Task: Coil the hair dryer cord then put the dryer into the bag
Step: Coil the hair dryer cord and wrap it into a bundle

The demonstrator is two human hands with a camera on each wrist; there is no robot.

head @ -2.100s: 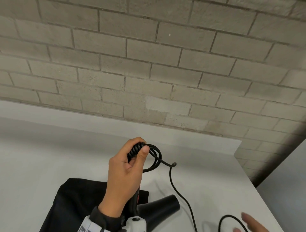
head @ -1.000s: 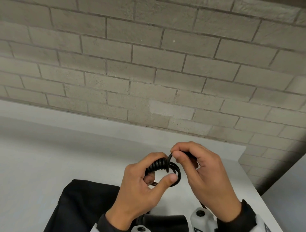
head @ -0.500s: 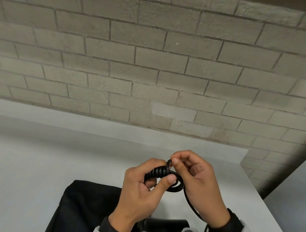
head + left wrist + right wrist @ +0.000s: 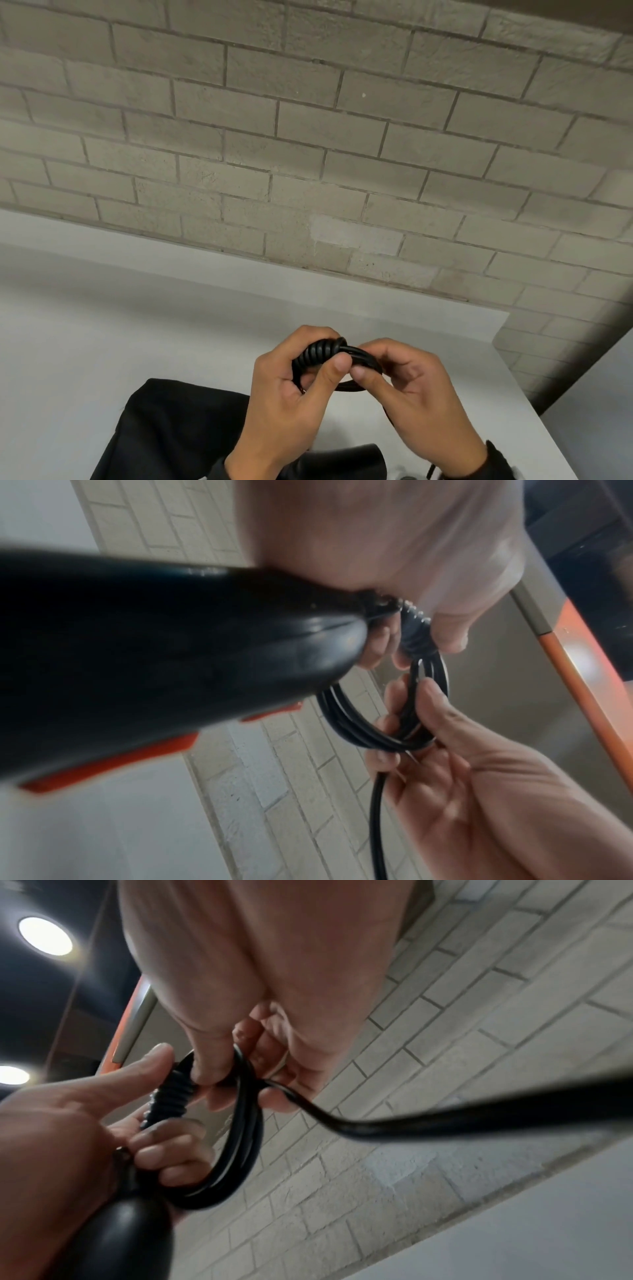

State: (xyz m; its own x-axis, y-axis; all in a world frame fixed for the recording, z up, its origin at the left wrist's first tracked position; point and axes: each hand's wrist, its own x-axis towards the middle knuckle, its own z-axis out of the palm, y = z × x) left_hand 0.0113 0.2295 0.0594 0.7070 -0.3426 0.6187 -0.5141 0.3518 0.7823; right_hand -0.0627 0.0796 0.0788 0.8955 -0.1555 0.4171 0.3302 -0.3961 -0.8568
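Filling the upper half of your head view was a grey brick wall (image 4: 308,137), and below it ran the white table (image 4: 102,342) you worked over. On that table, near your body, lay the black bag (image 4: 171,428), flat and dark, with your left forearm passing above its right part. At the bottom edge of the head view a black piece of the hair dryer (image 4: 346,459) showed between your wrists; only your left wrist view showed its body (image 4: 154,642) properly, large and blurred, black with red trim, its narrow end running into your left palm. Your right wrist view caught the same rounded end from below, at your left hand's heel.

Your left hand (image 4: 291,394) was clamped on the ribbed sleeve (image 4: 317,353) where the cord leaves the dryer, thumb pressed on top and fingers curled beneath. Your right hand (image 4: 421,404) met it, thumb tip beside thumb tip, pinching the loops of the cord (image 4: 363,356) against its fingers.

From above you saw only a short arc of those loops. The wrist views showed more: several turns of black cord (image 4: 246,1137) lay together in one ring hanging between both hands, and a free length (image 4: 445,1112) ran out from your right fingers toward the camera. Your left wrist view showed that tail (image 4: 378,818) dropping below your right palm. Whether the plug was near, you could not tell.
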